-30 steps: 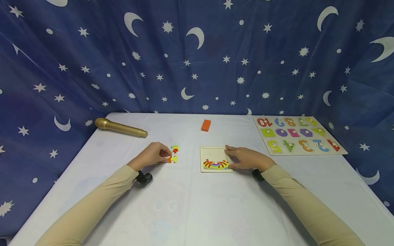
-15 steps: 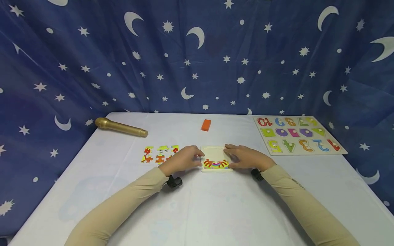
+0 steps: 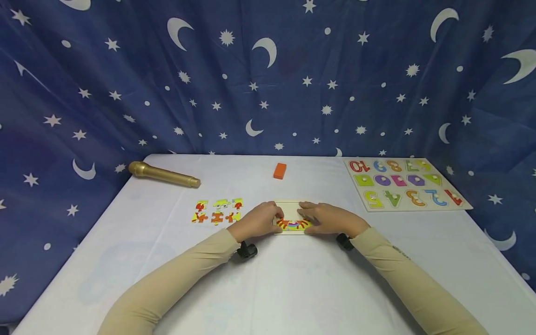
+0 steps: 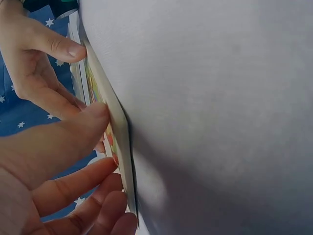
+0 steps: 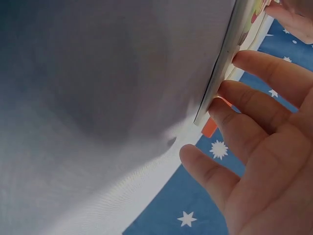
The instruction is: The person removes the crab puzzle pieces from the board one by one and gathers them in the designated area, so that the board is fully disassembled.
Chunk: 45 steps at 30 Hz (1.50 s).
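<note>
A small wooden jigsaw tray (image 3: 289, 207) lies on the table in front of me. Red, yellow and rainbow-striped puzzle pieces (image 3: 294, 225) fill its near row, and its far part shows bare wood. My left hand (image 3: 260, 218) touches the tray's left side. In the left wrist view, its thumb (image 4: 95, 115) rests on the near rim and its fingers (image 4: 105, 169) lie against the tray's edge and coloured surface. My right hand (image 3: 328, 217) rests on the tray's right side. Its fingers (image 5: 254, 110) are fairly straight along the edge in the right wrist view.
Several loose puzzle pieces (image 3: 217, 217) lie in two rows to the left of the tray. An orange block (image 3: 279, 170) sits behind it. A gold microphone (image 3: 164, 175) is at the back left, a number-and-shape board (image 3: 406, 185) at the right. A starry curtain (image 3: 268, 93) hangs behind.
My left hand has moved right from the loose pieces to the tray's left side, uncovering those pieces. My right hand has shifted slightly left over the tray.
</note>
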Each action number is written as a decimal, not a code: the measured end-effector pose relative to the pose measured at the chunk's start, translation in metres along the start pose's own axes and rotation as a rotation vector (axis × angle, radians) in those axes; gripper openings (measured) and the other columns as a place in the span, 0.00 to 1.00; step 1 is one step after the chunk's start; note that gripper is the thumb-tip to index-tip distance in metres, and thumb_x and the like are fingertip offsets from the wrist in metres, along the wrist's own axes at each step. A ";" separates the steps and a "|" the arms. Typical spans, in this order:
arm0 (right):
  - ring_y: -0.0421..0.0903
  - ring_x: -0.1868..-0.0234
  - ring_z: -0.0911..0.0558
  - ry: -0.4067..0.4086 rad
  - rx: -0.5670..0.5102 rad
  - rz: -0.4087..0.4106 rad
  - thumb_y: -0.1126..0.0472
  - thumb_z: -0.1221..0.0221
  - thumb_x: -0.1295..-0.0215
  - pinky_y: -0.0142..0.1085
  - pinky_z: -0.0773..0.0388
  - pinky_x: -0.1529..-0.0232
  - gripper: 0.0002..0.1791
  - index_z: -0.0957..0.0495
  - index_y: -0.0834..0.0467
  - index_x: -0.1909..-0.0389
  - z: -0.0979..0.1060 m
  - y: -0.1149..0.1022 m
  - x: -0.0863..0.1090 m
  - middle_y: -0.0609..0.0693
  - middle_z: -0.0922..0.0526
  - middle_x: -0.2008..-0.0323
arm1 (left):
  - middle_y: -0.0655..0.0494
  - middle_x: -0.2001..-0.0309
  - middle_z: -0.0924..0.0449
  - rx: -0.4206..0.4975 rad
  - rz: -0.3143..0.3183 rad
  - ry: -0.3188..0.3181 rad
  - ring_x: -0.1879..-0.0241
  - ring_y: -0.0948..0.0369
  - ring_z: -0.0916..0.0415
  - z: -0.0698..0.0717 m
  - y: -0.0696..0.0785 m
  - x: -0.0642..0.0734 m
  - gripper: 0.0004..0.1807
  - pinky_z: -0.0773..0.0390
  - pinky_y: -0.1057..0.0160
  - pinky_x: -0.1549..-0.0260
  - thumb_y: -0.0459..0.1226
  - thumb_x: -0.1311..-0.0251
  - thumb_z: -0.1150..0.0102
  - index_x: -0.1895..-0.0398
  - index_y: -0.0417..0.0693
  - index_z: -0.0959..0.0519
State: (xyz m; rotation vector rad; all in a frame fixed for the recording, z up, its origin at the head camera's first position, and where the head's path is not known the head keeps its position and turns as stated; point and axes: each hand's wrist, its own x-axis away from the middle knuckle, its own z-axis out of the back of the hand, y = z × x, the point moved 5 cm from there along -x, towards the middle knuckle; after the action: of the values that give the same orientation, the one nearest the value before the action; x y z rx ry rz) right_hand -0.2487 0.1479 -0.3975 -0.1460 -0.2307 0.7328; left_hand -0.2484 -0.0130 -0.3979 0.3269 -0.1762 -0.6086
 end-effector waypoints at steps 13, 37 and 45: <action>0.55 0.32 0.35 -0.008 -0.005 0.007 0.47 0.39 0.40 0.50 0.35 0.35 0.35 0.33 0.62 0.36 -0.002 0.001 -0.001 0.58 0.37 0.31 | 0.56 0.66 0.23 0.239 0.036 0.009 0.67 0.63 0.31 -0.002 -0.013 -0.006 0.18 0.28 0.68 0.64 0.37 0.55 0.27 0.60 0.43 0.21; 0.52 0.25 0.50 -0.114 0.157 -0.015 0.34 0.55 0.34 0.53 0.53 0.28 0.46 0.55 0.59 0.27 -0.008 0.011 -0.004 0.53 0.54 0.25 | 0.54 0.67 0.21 0.409 0.006 0.030 0.69 0.66 0.28 0.000 -0.018 -0.003 0.20 0.26 0.74 0.67 0.33 0.58 0.26 0.58 0.41 0.19; 0.51 0.25 0.52 -0.128 0.144 -0.029 0.34 0.55 0.35 0.53 0.53 0.28 0.46 0.55 0.58 0.26 -0.010 0.012 -0.007 0.52 0.55 0.25 | 0.53 0.66 0.19 0.438 -0.024 0.056 0.69 0.68 0.26 0.015 -0.030 0.015 0.21 0.24 0.74 0.66 0.35 0.55 0.28 0.54 0.40 0.19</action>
State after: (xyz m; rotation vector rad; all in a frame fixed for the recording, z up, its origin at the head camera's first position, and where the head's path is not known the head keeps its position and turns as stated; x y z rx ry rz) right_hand -0.2581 0.1514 -0.4110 0.0407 -0.3002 0.7282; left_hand -0.2562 -0.0484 -0.3932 0.7691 -0.2516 -0.5811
